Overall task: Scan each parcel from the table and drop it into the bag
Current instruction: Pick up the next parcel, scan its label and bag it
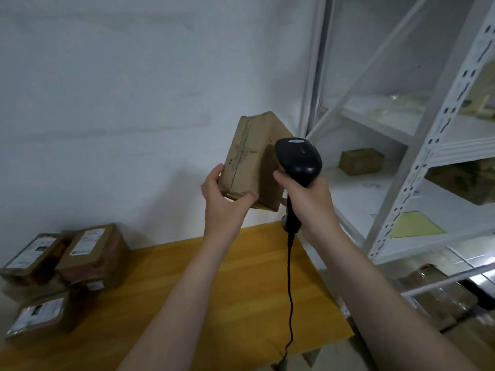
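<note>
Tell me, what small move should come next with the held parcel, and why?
Probably the left hand should turn the parcel until its label faces the scanner in the right hand. The faces seen here show only a taped seam, no label, and the scanner's head sits close beside it.

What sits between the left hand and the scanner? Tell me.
The cardboard parcel, in the head view: the left hand grips its lower end, the right hand holds the scanner beside it.
</note>
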